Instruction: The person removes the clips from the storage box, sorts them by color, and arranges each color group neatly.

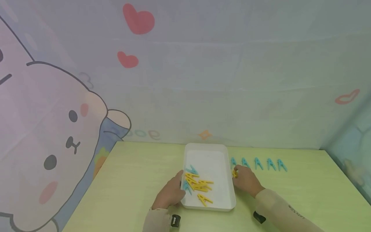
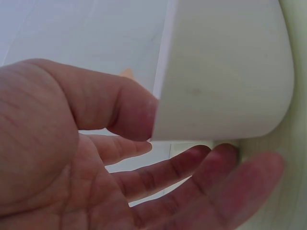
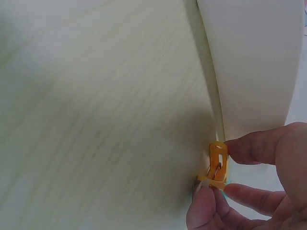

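Observation:
My right hand [image 1: 247,179] pinches a yellow clothespin [image 3: 218,165] between thumb and fingers, low over the table just outside the tray's right wall. At the left side of the white tray [image 1: 220,180], my left hand [image 1: 171,192] grips the edge, its thumb [image 2: 136,112] against the rim and its fingers along the outside. Inside the tray lie several yellow clothespins [image 1: 204,198] in a loose pile, with two blue clothespins [image 1: 192,169] at their left. Several blue clothespins [image 1: 257,163] form a row on the table beyond my right hand.
The light green table [image 1: 139,167] reaches back to a printed cloth backdrop [image 1: 261,96] with hearts and a cartoon animal. Black bands with small devices [image 1: 259,217] are at both wrists.

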Motion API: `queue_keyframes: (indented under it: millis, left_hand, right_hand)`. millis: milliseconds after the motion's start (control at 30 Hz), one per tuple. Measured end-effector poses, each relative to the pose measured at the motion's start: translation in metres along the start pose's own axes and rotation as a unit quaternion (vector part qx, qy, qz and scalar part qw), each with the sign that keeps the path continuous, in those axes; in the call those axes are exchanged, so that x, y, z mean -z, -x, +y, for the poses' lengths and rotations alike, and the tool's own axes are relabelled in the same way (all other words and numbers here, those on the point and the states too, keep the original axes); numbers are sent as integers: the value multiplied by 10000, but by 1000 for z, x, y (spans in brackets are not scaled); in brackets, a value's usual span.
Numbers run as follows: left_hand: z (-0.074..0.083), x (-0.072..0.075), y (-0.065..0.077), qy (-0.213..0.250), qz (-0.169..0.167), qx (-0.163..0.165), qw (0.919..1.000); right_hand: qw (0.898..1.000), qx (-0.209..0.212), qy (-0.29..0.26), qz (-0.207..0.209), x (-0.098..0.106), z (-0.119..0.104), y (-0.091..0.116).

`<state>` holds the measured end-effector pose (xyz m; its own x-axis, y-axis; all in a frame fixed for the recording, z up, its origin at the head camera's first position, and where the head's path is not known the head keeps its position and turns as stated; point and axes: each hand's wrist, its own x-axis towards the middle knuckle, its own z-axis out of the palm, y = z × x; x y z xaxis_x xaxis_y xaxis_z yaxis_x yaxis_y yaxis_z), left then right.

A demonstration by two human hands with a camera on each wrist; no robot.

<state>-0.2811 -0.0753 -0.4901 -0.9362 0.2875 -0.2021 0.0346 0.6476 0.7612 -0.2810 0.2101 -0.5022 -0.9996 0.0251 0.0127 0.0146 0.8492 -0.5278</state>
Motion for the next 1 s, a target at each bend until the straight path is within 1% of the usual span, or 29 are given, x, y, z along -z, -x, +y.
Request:
queue_keyframes:
  millis: [167,333,400,467,533,667,767,867,1000]
  left_hand:
    - [0,0,0,-19,9,-7,10000]
    - [-1,-1,0,-76,3,1,10000]
    - [-1,-1,0,-76,13,-2,10000]
    - [-1,0,0,-74,10,-4,10000]
    - [0,0,0,-66,1,10,10000]
    - [3,1,2,-42,-30,38,10000]
    - [4,2,3,-45,-44,15,10000]
    - [5,2,3,-70,-40,16,10000]
    - [3,2,2,-85,-39,50,9999]
  right_hand:
    - [10000,-17,66,-8,-1,1,-1]
    - [9997,-261,28,16,2,4,-2]
    - [9991,-388,-106,130,4,5,-2]
    - [9979,-404,-296,412,7,4,-2]
    - [9952,-339,-457,803,10,3,-2]
    - [9832,63,-754,1662,13,-3,0]
    - [9754,369,-942,1958,13,-13,2]
    - [9751,554,-1010,1896,11,-27,5]
    - [9832,679,-763,1513,3,-48,11]
